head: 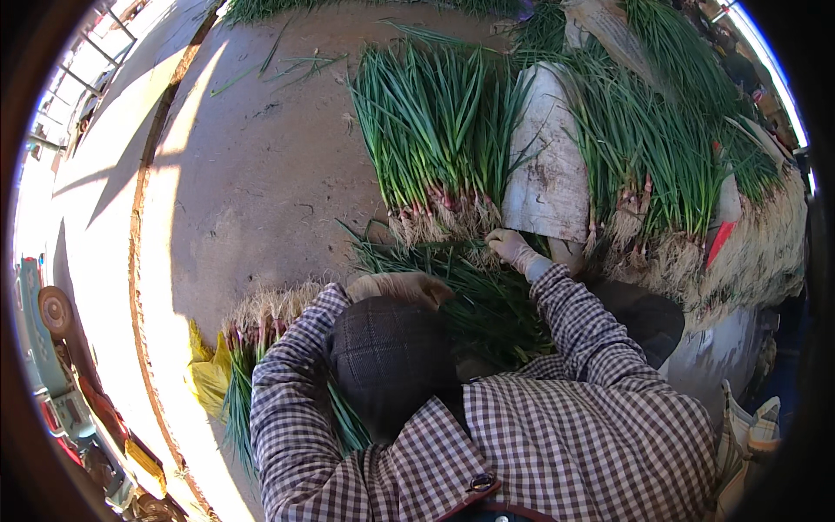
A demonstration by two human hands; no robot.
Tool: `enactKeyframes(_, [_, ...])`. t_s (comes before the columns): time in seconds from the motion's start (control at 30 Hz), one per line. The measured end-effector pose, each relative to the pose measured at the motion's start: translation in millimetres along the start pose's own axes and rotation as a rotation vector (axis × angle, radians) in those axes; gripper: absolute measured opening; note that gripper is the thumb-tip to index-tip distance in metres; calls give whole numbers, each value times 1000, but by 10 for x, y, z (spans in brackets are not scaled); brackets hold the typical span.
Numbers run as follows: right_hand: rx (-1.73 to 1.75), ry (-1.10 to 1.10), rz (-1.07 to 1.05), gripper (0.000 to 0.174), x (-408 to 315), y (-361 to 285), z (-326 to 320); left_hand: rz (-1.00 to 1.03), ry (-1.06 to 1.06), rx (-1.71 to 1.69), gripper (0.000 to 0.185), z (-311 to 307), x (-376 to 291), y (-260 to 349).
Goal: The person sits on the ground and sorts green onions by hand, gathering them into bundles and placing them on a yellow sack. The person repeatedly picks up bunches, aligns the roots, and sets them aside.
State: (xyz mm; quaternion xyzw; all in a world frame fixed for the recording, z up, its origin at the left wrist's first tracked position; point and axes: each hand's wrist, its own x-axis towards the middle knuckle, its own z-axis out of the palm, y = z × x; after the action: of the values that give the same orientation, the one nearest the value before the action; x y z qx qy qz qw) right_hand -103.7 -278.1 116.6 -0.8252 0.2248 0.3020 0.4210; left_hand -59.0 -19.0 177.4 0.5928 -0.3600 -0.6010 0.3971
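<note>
My left hand (401,288), in a light glove, lies just beyond my dark-capped knee, above loose green leaves; what its fingers do is unclear. My right hand (512,249), gloved too, has its fingers closed at the root end of a row of green onions (437,137), pinching what looks like a thin stem or root. The row lies on the floor with white roots towards me. Cut or loose green leaves (496,313) lie between my hands. Another bunch of green onions (271,320) lies by my left arm, roots pointing away from me.
A dirty white sack (548,163) lies right of the row. Beyond it, more green onions (678,163) are heaped with their roots nearer me. A yellow plastic bag (207,375) sits at left on the concrete floor (261,176). A groove (140,215) crosses the floor; a vehicle (49,326) stands at far left.
</note>
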Motion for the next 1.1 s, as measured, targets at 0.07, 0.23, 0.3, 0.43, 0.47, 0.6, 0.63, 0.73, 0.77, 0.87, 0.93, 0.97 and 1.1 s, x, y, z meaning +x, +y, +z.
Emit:
enactKeyframes(0.07, [-64, 68, -141, 26, 220, -126, -47, -187, 26, 551, 31, -215, 216, -201])
enactKeyframes(0.23, [-41, 183, -58, 40, 780, -464, 80, -516, 822, 211, 40, -1133, 374, -870])
enactKeyframes(0.3, [-111, 343, -12, 47, 990, -518, 61, -403, 1063, -119, 44, -1260, 506, -1181])
enactKeyframes(0.43, [-22, 433, 130, 60, 1249, -501, -151, -177, 1261, -500, 56, -1342, 813, -1456])
enactKeyframes(0.47, [-81, 368, 44, 64, 1275, -504, -146, -212, 1244, -621, 59, -1351, 845, -1444])
enactKeyframes(0.6, [-416, 281, 83, 78, 1448, -534, -9, -264, 1060, -794, 42, -1366, 995, -1277])
enactKeyframes(0.63, [-367, 314, 89, 87, 1491, -558, 77, -298, 1064, -714, 39, -1309, 1075, -1217])
enactKeyframes(0.73, [-98, 283, 136, 93, 1595, -596, 223, -186, 1070, -868, 36, -1205, 1219, -1089])
enactKeyframes(0.77, [-71, 253, 112, 90, 1601, -614, 220, -139, 1026, -952, 36, -1180, 1262, -1043])
enactKeyframes(0.87, [287, 225, -111, 74, 1536, -692, -6, 19, 906, -1190, 32, -1158, 1364, -812])
enactKeyframes(0.93, [535, 114, -291, 54, 1471, -750, -336, 255, 861, -1326, 33, -1069, 1436, -622])
enactKeyframes(0.97, [611, 49, -448, 44, 1446, -765, -557, 387, 812, -1417, 35, -1032, 1481, -535])
enactKeyframes(1.1, [206, 128, -311, 49, 1579, -780, -1440, 394, 627, -1313, 35, -984, 1384, -492])
